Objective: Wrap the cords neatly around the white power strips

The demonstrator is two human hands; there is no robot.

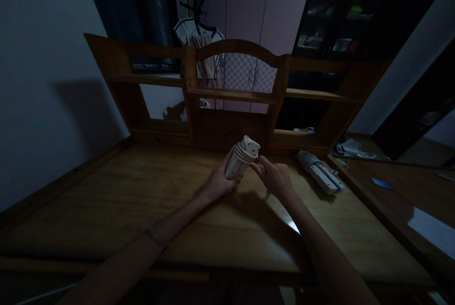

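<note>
My left hand point(217, 182) is wrapped round a white cylindrical object point(242, 157) with a ridged collar and a flat cap with small holes, held tilted above the wooden desk point(142, 200). My right hand point(275, 175) is beside it, fingers pinched together and touching the cylinder's side just under the collar. Whether something small sits in that pinch is too dark to tell. A thin bracelet is on my left wrist.
A white power strip point(320, 172) lies on the desk to the right of my hands. A wooden hutch with shelves point(234, 94) rises at the desk's back edge. A second desk point(408, 200) with papers adjoins on the right. A wall runs along the left.
</note>
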